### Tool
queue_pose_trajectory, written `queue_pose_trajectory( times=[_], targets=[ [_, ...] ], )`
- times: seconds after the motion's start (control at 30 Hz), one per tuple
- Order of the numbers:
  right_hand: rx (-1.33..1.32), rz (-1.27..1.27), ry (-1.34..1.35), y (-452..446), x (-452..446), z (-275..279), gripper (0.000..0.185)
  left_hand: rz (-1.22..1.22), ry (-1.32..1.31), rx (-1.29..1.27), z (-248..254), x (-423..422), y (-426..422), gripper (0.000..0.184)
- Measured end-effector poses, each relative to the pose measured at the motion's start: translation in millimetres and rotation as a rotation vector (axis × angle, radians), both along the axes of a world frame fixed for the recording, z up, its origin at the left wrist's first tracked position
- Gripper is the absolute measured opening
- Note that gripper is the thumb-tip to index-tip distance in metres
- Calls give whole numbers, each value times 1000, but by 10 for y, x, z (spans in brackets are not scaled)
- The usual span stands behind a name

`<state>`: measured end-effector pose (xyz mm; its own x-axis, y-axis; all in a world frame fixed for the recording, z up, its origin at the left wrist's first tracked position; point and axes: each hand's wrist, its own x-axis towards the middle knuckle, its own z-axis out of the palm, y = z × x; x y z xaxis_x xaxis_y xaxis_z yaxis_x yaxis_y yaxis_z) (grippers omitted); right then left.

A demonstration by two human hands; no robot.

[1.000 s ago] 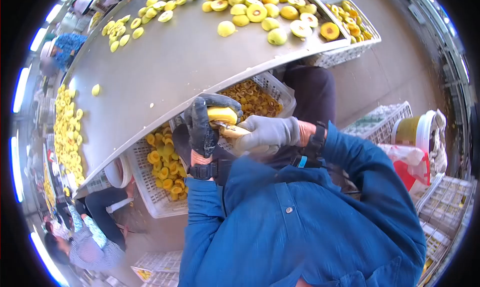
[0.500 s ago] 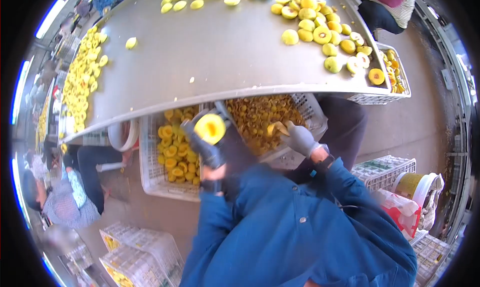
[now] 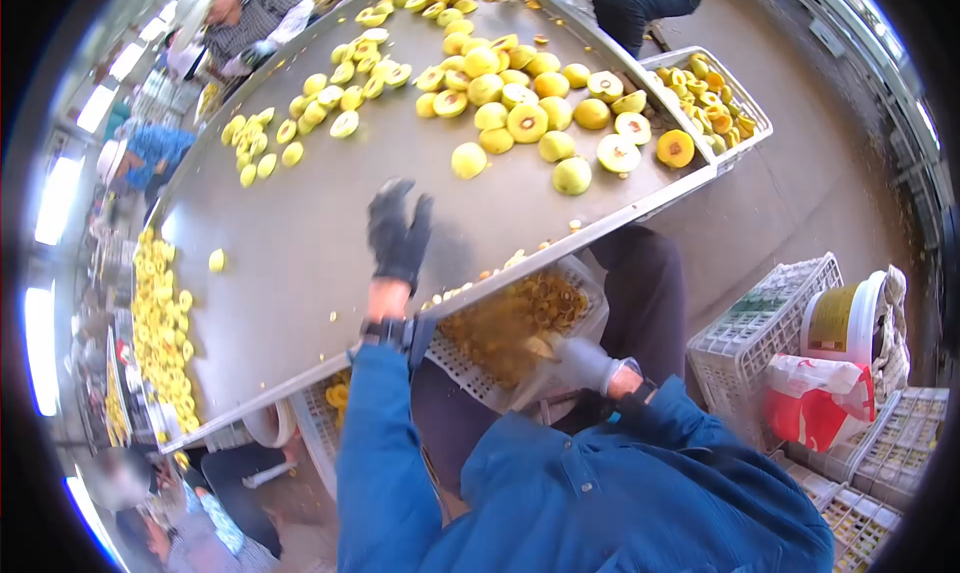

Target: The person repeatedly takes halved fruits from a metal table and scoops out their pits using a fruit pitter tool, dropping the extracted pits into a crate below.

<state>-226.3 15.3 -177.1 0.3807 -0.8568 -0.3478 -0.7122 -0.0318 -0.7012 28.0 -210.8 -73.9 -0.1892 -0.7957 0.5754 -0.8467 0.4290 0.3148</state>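
My left hand (image 3: 400, 235), in a dark glove, is over the metal table (image 3: 310, 198) with its fingers apart and nothing in it. Beyond it lies a heap of halved yellow peaches (image 3: 527, 122), some cut side up with reddish-brown centres. My right hand (image 3: 587, 365), in a light grey glove, is low by my lap, closed around a small tan piece (image 3: 543, 347) that is too blurred to name. Below the table edge, next to that hand, a white crate (image 3: 590, 291) holds brownish-yellow scraps (image 3: 515, 318).
More halves (image 3: 165, 338) line the table's left side. A filled crate (image 3: 755, 123) adjoins its right corner. On my right stand a stacked crate (image 3: 765, 313), a white bucket (image 3: 845, 318) and a red-and-white bag (image 3: 820, 398). Co-workers (image 3: 255, 18) sit along the far left side.
My left hand has let go of the peach half and moved up over the table. My right hand remains low by the scrap crate. The view has turned and shifted.
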Motion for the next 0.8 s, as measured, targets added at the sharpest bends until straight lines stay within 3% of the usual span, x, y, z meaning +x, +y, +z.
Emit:
queue_pose_trajectory(
  times=[0.13, 0.27, 0.37, 0.4, 0.47, 0.5, 0.6, 0.8],
  targets=[
    [27, -60, -1, 6, -84, 355, 32, 33, -232, 264, -413, -746, -873, 49],
    [101, -128, -63, 36, -243, 530, 33, 43, -410, 352, -405, -915, -838, 50],
    [-31, -231, -260, 50, -277, 494, 36, -179, 64, 292, -675, -470, -757, 42],
    [-4, -248, -262, 4, -275, 589, 38, -177, 391, 570, -363, -411, -549, 30],
    [-91, -302, -330, -89, -188, 751, 38, -350, 1131, 858, -82, -174, -82, 28],
    [-128, -334, -409, -151, -139, 964, 37, -370, 1279, 893, 29, -87, 219, 29],
    [-245, -352, -489, -251, 57, 1319, 37, -365, 1450, 864, 224, -73, 975, 31],
    [-507, -256, -245, -189, 403, 1583, 29, -310, 1443, 718, 322, -480, 1745, 35]
  ],
)
